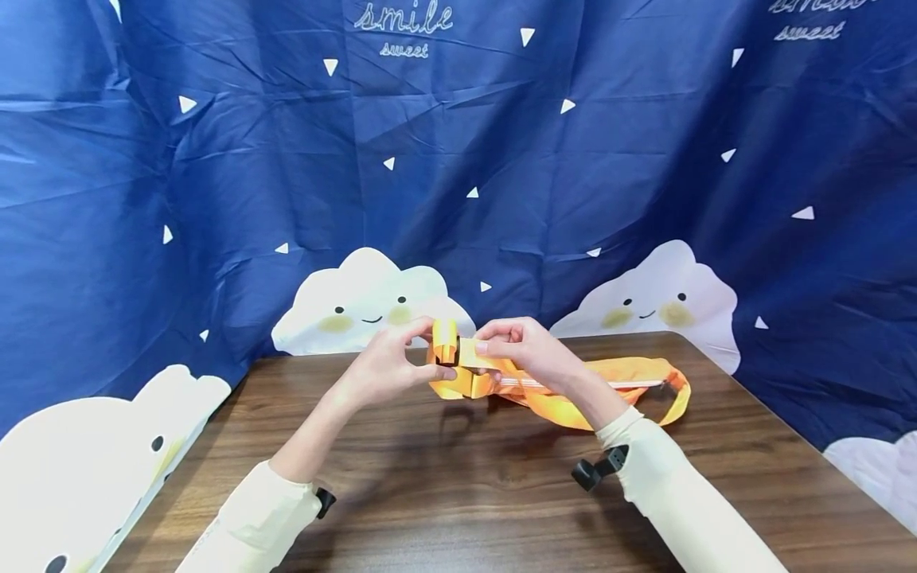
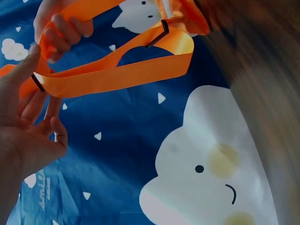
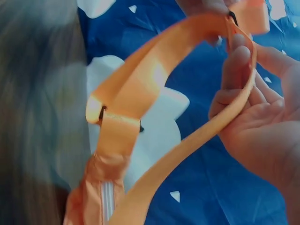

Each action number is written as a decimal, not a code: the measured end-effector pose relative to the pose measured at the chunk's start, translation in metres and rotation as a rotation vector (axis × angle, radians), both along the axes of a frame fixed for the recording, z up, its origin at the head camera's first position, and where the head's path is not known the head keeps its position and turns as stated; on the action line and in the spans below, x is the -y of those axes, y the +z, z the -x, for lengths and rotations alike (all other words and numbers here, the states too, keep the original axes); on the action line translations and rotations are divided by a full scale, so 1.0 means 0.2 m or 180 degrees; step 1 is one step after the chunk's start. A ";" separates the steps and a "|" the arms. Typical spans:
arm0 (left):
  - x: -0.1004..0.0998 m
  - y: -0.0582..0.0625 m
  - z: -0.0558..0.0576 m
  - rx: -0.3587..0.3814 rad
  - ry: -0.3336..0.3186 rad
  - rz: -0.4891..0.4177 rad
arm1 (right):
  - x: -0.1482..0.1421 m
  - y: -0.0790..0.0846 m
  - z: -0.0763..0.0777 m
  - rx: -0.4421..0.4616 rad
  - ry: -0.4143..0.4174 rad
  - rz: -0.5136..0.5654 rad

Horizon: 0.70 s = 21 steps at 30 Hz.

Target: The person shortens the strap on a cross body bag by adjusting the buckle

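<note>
An orange webbing strap [image 1: 469,352] is held up above the wooden table, looped through a black strap slider [image 2: 37,82]. My left hand [image 1: 380,362] pinches the strap at the slider between thumb and fingers. To its right, my right hand [image 1: 533,354] grips the strap between thumb and fingers, as the right wrist view also shows. A second black fitting [image 3: 102,114] joins the strap to an orange fabric bag [image 1: 630,370] with a white zipper [image 3: 108,199]. The bag lies on the table behind and beside the right forearm, which hides part of it.
The brown wooden table [image 1: 430,493] reaches up to a dark blue curtain [image 1: 444,159] with white clouds and triangles behind it. Black camera mounts sit on both wrists, the right one [image 1: 600,468] just above the table.
</note>
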<state>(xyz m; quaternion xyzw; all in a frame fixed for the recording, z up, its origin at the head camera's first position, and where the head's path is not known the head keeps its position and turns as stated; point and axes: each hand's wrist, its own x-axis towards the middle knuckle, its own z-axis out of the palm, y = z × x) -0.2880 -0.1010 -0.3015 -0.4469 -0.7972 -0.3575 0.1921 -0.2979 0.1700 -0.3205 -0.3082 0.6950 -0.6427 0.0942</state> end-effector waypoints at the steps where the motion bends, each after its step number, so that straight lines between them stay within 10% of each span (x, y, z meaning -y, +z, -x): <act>1: 0.00 0.01 0.00 -0.0023 0.0004 -0.0017 | -0.02 0.01 0.00 -0.0022 -0.0024 -0.0025; 21: -0.01 -0.01 0.01 -0.0086 0.0054 -0.0063 | -0.04 -0.01 0.00 -0.0049 0.0140 0.0058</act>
